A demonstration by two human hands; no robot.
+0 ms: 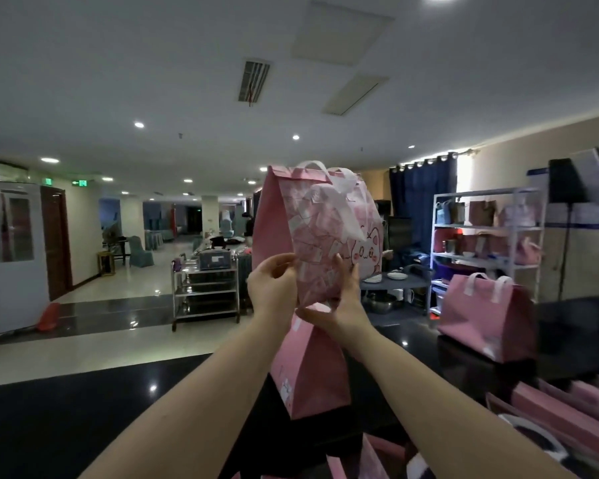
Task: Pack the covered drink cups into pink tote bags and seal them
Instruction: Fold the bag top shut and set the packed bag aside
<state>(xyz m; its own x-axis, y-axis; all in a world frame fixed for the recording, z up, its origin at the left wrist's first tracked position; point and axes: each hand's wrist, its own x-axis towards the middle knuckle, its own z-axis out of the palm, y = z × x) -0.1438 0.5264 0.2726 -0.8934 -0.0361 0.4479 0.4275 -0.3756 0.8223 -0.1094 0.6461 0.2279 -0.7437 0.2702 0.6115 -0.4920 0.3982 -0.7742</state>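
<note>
I hold a pink tote bag (320, 229) with a cartoon print and white handles up in the air at arm's length. My left hand (272, 286) grips its lower left edge and my right hand (343, 305) grips its bottom from below. The bag's top is folded closed. Directly under it a second pink tote bag (312, 371) stands on the dark table (83, 426). A third pink tote bag (486, 316) with white handles stands at the right on the table. No drink cup is in sight.
Flat pink bags (564, 413) lie stacked at the lower right. Beyond the table stand a steel trolley (206, 292), a low round table with dishes (395, 278) and a white shelf unit (484, 233) holding bags. Tiled floor stretches away on the left.
</note>
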